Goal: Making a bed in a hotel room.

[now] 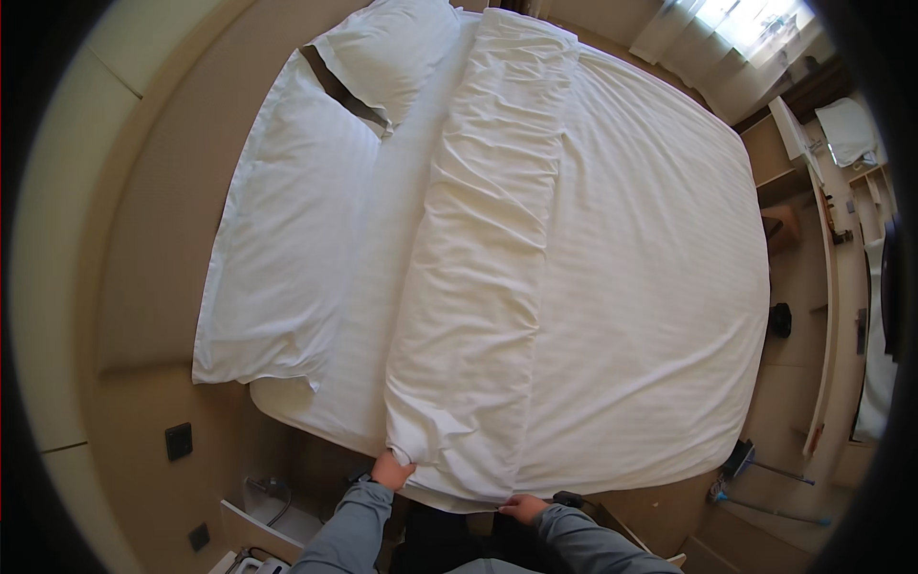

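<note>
A white duvet (650, 277) covers the bed, its upper part turned back into a wide wrinkled band (483, 258) across the mattress. At the near edge, my left hand (390, 470) is closed on the left corner of that band, bunching the cloth. Further right along the same edge, my right hand (522, 509) pinches the duvet by the band's other side. Left of the band lies a strip of white sheet (387, 239). Two white pillows, one near (287, 220) and one far (392, 57), rest against the headboard with a dark gap between them.
The padded headboard (158, 239) runs along the left. A nightstand (253, 526) with a lamp stands at the lower left. A broom and dustpan (741, 459) are by the bed's near right corner. A long desk (822, 316) lines the right; curtains (708, 48) hang at the far right.
</note>
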The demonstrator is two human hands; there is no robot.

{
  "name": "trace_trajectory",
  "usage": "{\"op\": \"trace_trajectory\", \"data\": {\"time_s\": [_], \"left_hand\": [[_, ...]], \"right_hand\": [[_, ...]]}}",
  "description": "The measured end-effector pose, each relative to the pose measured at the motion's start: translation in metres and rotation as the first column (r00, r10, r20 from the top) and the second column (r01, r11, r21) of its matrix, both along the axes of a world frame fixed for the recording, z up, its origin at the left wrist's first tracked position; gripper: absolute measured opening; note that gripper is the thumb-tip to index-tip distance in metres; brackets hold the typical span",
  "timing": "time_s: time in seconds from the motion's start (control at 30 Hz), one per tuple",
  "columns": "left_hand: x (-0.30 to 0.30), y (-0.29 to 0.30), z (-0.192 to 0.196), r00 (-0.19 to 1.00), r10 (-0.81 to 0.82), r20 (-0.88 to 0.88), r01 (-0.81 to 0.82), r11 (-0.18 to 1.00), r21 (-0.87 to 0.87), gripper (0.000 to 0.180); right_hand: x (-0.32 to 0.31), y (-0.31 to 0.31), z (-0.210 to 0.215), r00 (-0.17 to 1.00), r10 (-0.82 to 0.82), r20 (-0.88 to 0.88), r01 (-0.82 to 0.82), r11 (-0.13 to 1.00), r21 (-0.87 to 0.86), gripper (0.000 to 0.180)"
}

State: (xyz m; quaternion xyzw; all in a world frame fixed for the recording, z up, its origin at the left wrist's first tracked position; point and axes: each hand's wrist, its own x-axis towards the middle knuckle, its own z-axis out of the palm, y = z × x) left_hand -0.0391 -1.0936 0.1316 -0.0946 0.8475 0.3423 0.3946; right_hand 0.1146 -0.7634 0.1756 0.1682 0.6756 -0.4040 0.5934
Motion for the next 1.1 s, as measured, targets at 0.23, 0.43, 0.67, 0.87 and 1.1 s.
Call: {"op": "trace_trajectory", "data": {"time_s": [0.23,0.43,0.67,0.87,1.1], "left_hand": [[0.04,-0.074,0.022,0.967,-0.251,-0.04,0.239,0.953,-0.187,0.081],[0.071,-0.065,-0.094,0.992,-0.082,-0.095,0.054,0.962,-0.268,0.054],[0.074,0.037,-0.055,-0.118,0.674,0.729,-0.931,-0.331,0.155,0.059],[0.056,0.081,-0.007,0.268,0.952,0.15,-0.868,0.171,0.467,0.053],[0.037,0.06,0.071,0.066,0.737,0.672,-0.912,-0.229,0.341,0.053]], "right_hand": [[-0.03,-0.074,-0.024,0.986,0.14,-0.093,-0.166,0.905,-0.393,0.051],[-0.048,-0.065,-0.018,0.984,0.18,-0.007,-0.179,0.975,-0.128,0.065],[-0.005,0.016,-0.028,0.979,-0.039,0.199,0.033,0.999,0.032,0.063],[-0.016,0.01,-0.017,0.907,-0.246,0.341,0.252,0.967,0.027,0.062],[-0.004,-0.033,0.013,-0.079,-0.724,0.685,0.983,0.058,0.174,0.076]]}}
